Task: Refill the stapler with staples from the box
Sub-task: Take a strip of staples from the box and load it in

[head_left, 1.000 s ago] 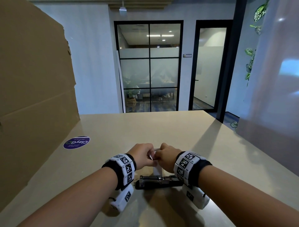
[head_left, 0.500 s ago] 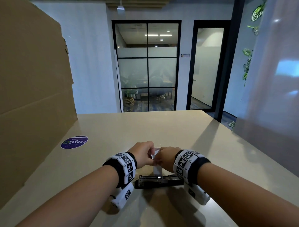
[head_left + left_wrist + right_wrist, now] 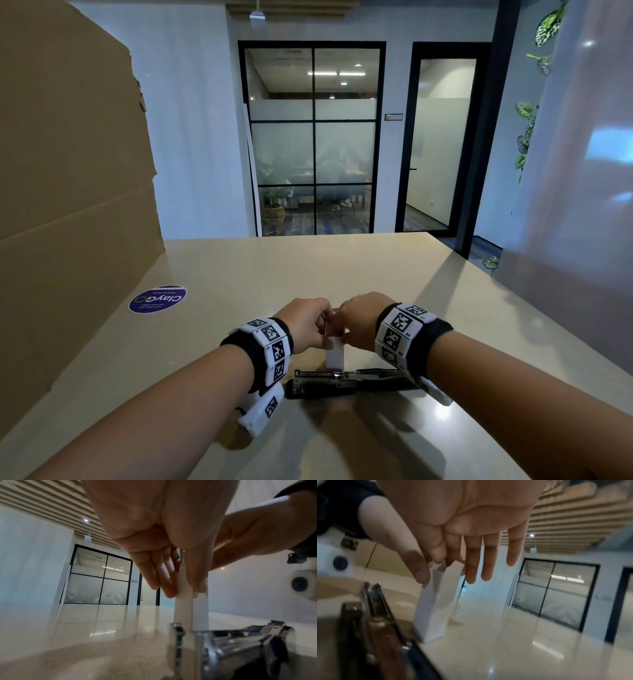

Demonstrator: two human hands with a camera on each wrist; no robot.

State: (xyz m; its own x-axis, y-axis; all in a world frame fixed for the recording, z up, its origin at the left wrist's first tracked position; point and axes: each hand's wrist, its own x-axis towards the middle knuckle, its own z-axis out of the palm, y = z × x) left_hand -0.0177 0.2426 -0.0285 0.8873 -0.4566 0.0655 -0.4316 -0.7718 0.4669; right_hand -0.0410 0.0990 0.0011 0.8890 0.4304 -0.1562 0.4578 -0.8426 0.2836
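A small white staple box [image 3: 335, 356] stands upright on the beige table [image 3: 308, 267], just behind the stapler [image 3: 342, 380]. The stapler lies flat and swung open, its metal staple channel facing up. My left hand [image 3: 323, 329] holds the box near its top between thumb and fingers, seen close in the left wrist view [image 3: 184, 590] on the box [image 3: 183, 608]. My right hand [image 3: 344, 334] pinches the box's top end with thumb and forefinger [image 3: 430, 569], its other fingers straight. The box's [image 3: 435, 601] top flap looks lifted. No staples can be made out.
A tall cardboard sheet [image 3: 68, 205] stands along the table's left side, with a round purple sticker [image 3: 157, 299] on the table beside it. A pale translucent panel [image 3: 582, 205] rises at the right. The table ends at a far edge before glass doors.
Both hands stay together on the box behind the stapler. Their fingers have shifted slightly at the box's top; the stapler has not moved.
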